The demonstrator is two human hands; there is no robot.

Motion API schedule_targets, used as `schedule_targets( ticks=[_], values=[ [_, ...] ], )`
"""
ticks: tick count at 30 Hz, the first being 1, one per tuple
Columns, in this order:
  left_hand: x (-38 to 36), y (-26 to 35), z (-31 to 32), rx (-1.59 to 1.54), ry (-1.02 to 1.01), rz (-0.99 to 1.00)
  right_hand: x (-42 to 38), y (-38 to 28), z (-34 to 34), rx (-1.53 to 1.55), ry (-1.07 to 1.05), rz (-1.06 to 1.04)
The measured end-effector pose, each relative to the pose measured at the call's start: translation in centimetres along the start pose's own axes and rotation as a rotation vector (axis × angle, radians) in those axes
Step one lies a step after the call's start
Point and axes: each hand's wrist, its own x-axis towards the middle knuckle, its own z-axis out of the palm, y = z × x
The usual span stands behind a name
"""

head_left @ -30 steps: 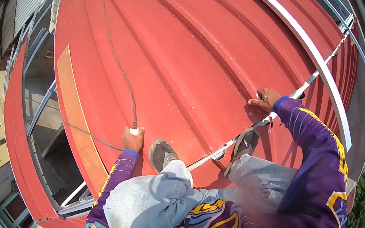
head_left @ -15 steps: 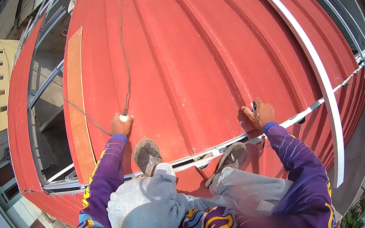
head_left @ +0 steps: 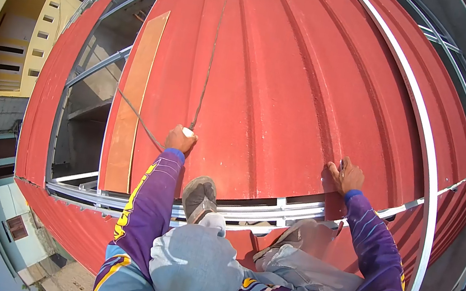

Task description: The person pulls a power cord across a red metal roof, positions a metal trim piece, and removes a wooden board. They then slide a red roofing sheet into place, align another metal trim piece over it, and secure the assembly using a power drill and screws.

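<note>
Head: cable (head_left: 215, 45) in left hand (head_left: 179, 141)

My left hand (head_left: 181, 139) is just left of centre in the frame, its fingers curled in to a closed grip, and my left forearm (head_left: 153, 197) runs up to it from the lower left. My right hand (head_left: 346, 177) sits right of centre, a little lower, fingers bent and pointing up the frame, with my right forearm (head_left: 375, 241) slanting up and leftward from the lower right. Both arms reach forward, well apart. My bent left knee (head_left: 196, 271) rises at lower centre between them.
</note>
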Motion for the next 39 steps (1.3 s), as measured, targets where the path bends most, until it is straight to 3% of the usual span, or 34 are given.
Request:
schedule_targets(
  ticks=[5, 11, 14, 19, 26, 30, 36, 39],
  values=[
    [-2.0, -1.5, -0.9, -0.035, -0.131, 0.007, 0.3, 0.3, 0.1, -0.015, -0.008, 0.031],
    [-5.4, -0.1, 1.1, -0.003, 0.056, 0.029, 0.2, -0.1, -0.6, -0.009, -0.056, 0.031],
    [-5.1, -1.0, 1.6, -0.014, 0.043, 0.040, 1.1, 1.4, 0.9, 0.016, -0.083, -0.046],
    [-5.2, -2.2, 1.9, -0.071, -0.032, 0.180, 1.3, 0.4, -0.4, -0.107, -0.253, 0.010],
    [-4.8, -2.4, 2.2, -0.097, 0.045, 0.163, 2.0, -2.1, -1.7, -0.190, -0.373, 0.137],
    [-5.0, -2.5, 2.1, -0.107, 0.020, 0.158, 2.1, -2.2, -1.4, -0.170, -0.385, 0.171],
    [-4.8, -2.9, 1.9, -0.128, 0.020, 0.211, 1.5, -3.1, -0.3, -0.210, -0.244, 0.227],
    [-4.6, -2.5, 2.3, -0.111, 0.012, 0.200, 2.3, -3.0, -1.1, -0.125, -0.418, 0.292]
  ],
)
